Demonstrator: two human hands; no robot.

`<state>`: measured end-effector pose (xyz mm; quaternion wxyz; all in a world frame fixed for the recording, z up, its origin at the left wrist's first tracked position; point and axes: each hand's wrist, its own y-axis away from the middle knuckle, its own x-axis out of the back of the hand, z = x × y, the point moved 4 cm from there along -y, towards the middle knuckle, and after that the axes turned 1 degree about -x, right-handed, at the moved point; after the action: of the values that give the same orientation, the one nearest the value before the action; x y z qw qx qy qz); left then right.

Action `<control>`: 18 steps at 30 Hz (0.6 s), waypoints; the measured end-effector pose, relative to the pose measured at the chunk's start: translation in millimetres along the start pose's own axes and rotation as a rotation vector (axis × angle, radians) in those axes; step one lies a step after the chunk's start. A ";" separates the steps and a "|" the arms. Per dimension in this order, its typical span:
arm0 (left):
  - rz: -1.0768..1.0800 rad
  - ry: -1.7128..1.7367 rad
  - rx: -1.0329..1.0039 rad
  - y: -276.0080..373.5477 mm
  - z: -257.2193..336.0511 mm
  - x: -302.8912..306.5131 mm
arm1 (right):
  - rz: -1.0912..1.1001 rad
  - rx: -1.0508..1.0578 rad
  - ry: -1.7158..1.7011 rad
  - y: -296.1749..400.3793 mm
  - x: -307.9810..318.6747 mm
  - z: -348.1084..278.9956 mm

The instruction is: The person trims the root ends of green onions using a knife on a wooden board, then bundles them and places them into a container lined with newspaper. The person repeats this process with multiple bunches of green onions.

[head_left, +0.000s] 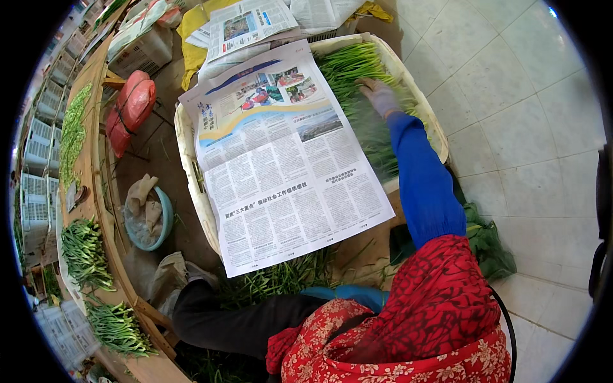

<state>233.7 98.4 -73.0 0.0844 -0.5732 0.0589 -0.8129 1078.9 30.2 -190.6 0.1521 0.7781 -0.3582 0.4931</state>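
Observation:
My right hand (pixel 380 97), in a pale glove below a blue sleeve cover, lies on long green stalks that look like garlic chives (pixel 357 62). Its fingers are a little apart and extended to the left, with nothing visibly gripped. The stalks fill the right side of a white plastic crate (pixel 433 129). A printed newspaper sheet (pixel 273 167) covers the rest of the crate and hangs over its near rim, hiding what is underneath. My left hand is out of view; the red patterned sleeve on that side rests near my lap.
More newspapers (pixel 254 28) lie beyond the crate on yellow cloth (pixel 194 48). To the left, a wooden bench (pixel 103 201) holds green bundles (pixel 87 256). Below it stand a light-blue basin (pixel 167 215) with cloths and a red bag (pixel 131 110). Leaf trimmings (pixel 282 275) litter the floor.

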 end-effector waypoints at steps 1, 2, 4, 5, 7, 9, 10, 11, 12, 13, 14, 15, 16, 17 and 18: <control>-0.008 0.000 0.001 1.0 0.5 -2.2 | 0.006 -0.016 0.055 1.1 2.9 -2.7; -0.014 -0.002 0.003 2.4 1.5 -6.7 | -0.002 -0.013 0.088 -0.2 2.5 1.0; -0.008 -0.006 0.037 18.2 1.1 -3.2 | -0.027 0.026 0.139 -9.5 -5.8 -8.9; -0.004 -0.011 0.049 25.2 -1.3 -0.3 | -0.022 0.044 0.148 -11.5 -10.4 -14.1; -0.013 -0.009 0.055 25.5 -2.0 -4.4 | -0.005 0.052 0.185 -8.2 -9.9 -11.0; -0.035 0.001 0.056 23.8 -0.6 -12.3 | 0.011 0.044 0.216 -3.4 -5.5 -3.2; -0.038 0.000 0.061 26.1 -0.5 -12.6 | 0.017 0.049 0.225 -3.6 -6.2 -3.7; -0.037 0.000 0.067 28.1 -0.8 -12.7 | -0.003 0.032 0.236 -5.5 -7.4 -3.3; -0.041 -0.002 0.074 30.0 -1.6 -12.1 | -0.026 0.015 0.247 -6.7 -8.1 -3.5; -0.042 -0.003 0.077 32.3 -2.2 -12.4 | -0.048 -0.003 0.258 -7.7 -9.6 -4.1; -0.047 -0.005 0.084 34.4 -3.0 -11.2 | -0.057 0.006 0.270 -9.1 -11.3 -6.3; -0.052 -0.006 0.086 34.8 -2.9 -12.6 | -0.066 0.011 0.285 -10.9 -11.9 -5.8; -0.056 -0.007 0.087 36.3 -3.4 -12.8 | -0.073 0.017 0.301 -11.2 -12.5 -4.9; -0.061 -0.005 0.090 36.8 -3.6 -13.7 | -0.065 0.022 0.320 -10.1 -12.3 -3.6; -0.062 -0.004 0.094 38.2 -3.3 -13.8 | -0.059 0.030 0.335 -8.9 -12.2 -6.4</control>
<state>237.7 63.8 -94.1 0.0862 -0.5720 0.0027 -0.8157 1077.8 45.1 -197.3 0.2121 0.6974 -0.2975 0.6166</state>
